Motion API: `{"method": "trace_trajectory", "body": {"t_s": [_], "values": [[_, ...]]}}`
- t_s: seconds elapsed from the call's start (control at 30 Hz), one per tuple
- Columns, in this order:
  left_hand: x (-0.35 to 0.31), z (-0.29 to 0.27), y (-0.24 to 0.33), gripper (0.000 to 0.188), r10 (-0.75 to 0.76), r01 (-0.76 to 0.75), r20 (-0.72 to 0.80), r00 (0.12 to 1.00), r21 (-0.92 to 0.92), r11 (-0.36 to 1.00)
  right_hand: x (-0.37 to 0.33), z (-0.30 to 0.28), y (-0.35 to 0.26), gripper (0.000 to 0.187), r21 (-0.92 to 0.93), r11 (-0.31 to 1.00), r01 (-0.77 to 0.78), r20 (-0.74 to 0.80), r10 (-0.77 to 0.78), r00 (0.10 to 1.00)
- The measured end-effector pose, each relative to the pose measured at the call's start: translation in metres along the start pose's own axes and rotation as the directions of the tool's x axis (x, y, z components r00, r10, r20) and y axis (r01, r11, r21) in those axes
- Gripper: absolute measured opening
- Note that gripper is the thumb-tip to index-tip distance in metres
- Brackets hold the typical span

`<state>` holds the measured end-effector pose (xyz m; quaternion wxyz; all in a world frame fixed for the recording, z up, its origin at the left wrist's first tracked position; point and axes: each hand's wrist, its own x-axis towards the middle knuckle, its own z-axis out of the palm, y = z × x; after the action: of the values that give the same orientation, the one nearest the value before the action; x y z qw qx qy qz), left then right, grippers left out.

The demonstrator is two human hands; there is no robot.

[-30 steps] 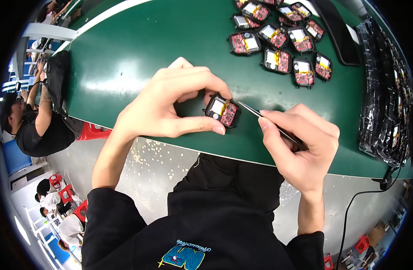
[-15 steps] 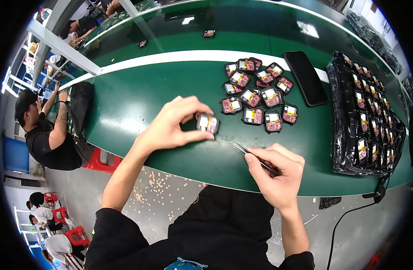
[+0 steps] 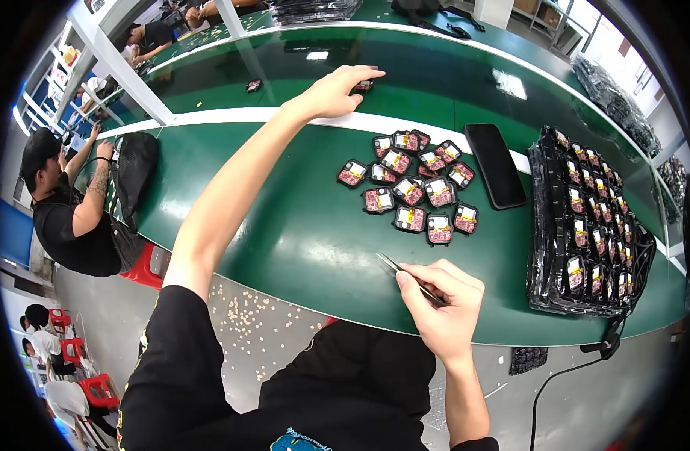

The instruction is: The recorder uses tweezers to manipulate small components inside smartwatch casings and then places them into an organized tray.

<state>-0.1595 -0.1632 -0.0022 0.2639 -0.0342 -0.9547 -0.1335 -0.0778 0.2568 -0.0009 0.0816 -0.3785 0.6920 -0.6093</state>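
Observation:
My left hand reaches over the white rail to the far green belt, thumb and fingers stretched out and apart. Just beside its fingertips lies a small black-cased circuit module, partly hidden by the hand; I cannot tell whether they touch. Low over the near table, my right hand is closed round a pair of metal tweezers, their tips pointing away to the left. Several like modules, with red boards, white parts and yellow tape, form a loose group beyond the tweezers.
A black phone lies right of the group. Stacked black trays full of modules stand at the right, with a black cable nearby. Another module rests on the belt. A co-worker sits at the left beside a black bag.
My left hand has let go of a module, now at the group's left edge, and moved away to the far belt. My right hand still holds the tweezers. The view has shifted.

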Motion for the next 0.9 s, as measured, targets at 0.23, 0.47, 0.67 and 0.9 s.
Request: {"method": "trace_trajectory", "body": {"t_s": [0.23,0.47,0.67,0.9], "values": [[0.019,-0.011,-0.026,0.033,-0.030,0.053,0.299,0.954,-0.069,0.996,-0.002,0.004,-0.002,0.015,0.015,1.000,0.009,-0.020,-0.009,1.000],[-0.073,-0.069,0.063,0.042,-0.146,0.181,0.260,0.955,-0.118,0.976,-0.002,0.001,0.001,0.015,0.035,0.999,0.013,-0.022,-0.012,1.000],[-0.185,-0.097,0.139,0.060,-0.354,0.371,0.182,0.917,-0.069,0.926,0.003,0.003,-0.001,0.016,0.000,1.000,0.029,-0.023,-0.029,0.999],[-0.237,-0.117,0.160,0.062,-0.429,0.456,0.206,0.879,-0.106,0.884,0.002,0.004,0.003,0.016,-0.046,0.999,0.030,-0.022,-0.031,0.999]]}}
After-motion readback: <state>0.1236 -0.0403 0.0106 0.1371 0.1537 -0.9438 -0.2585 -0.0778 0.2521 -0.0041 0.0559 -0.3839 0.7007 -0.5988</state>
